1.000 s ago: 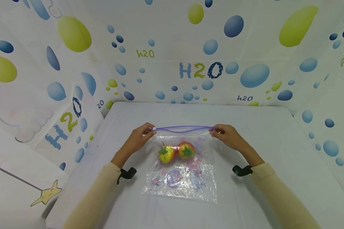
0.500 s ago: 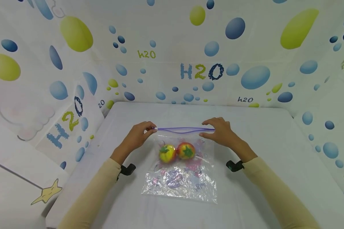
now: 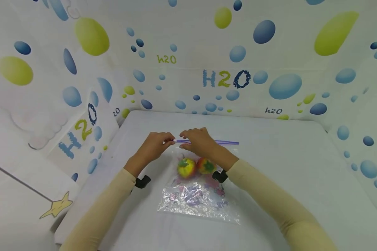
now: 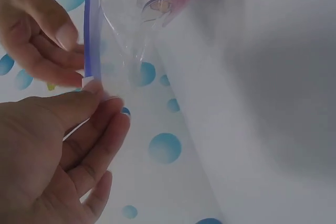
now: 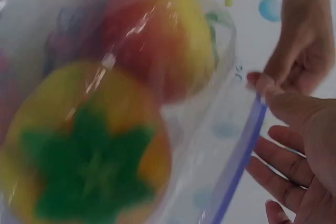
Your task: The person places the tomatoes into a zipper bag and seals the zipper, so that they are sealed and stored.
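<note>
A clear zip bag with faded pink and purple prints lies on the table. Inside it sit two red-and-yellow toy fruits with green leafy tops, one yellower fruit and one redder fruit. My left hand pinches the bag's top left corner by the white slider. Along the bag's mouth runs a purple zip strip. Close to the left fingertips, my right hand reaches over the strip, thumb and fingers apart on either side of it. Its forearm partly covers the redder fruit.
A white cloth covers the table, and its far edge meets a backdrop printed with blue and green drops. Black wrist cameras sit under the left cuff and the right cuff.
My right hand has let go of the bag's right corner, spread its thumb and fingers, and slid left along the strip towards the left hand. The left hand keeps its pinch.
</note>
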Demonstrator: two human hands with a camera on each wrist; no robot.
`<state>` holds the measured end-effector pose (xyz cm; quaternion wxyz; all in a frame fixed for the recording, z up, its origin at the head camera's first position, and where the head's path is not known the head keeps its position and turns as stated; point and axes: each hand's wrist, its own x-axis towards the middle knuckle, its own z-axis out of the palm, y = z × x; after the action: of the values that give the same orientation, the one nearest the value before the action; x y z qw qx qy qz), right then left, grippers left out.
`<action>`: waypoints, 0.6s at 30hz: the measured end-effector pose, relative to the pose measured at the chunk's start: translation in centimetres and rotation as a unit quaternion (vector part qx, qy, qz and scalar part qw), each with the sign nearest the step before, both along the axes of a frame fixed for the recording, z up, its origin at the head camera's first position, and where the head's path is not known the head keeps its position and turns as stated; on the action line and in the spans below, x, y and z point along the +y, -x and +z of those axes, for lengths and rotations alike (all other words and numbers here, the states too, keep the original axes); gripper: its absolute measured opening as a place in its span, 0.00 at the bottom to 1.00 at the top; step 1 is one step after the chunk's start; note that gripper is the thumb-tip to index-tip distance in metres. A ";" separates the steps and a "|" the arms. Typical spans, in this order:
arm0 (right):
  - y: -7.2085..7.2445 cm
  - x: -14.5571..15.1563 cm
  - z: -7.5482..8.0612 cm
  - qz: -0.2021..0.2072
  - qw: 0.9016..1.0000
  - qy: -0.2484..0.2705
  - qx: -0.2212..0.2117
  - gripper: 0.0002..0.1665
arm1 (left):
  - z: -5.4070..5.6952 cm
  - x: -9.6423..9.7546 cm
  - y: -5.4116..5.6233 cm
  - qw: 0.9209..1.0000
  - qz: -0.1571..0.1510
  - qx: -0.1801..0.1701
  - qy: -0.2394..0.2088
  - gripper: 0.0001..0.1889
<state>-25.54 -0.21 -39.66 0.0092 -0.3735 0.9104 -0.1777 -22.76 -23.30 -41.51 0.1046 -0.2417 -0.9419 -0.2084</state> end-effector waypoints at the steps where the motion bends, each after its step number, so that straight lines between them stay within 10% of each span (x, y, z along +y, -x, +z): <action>1: -0.1 -0.6 0.0 0.000 1.000 -0.005 0.004 0.28 | 0.1 0.1 0.1 1.000 -0.004 0.008 0.012 0.08; 18: -0.5 -3.6 -0.3 -0.009 0.996 -0.014 0.084 0.11 | 2.9 1.4 0.2 0.984 -0.002 0.040 0.174 0.05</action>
<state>-25.03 -3.79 -39.98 -0.0635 -0.3786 0.9137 -0.1332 -22.91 -21.92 -38.60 0.0976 -0.2667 -0.9583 -0.0314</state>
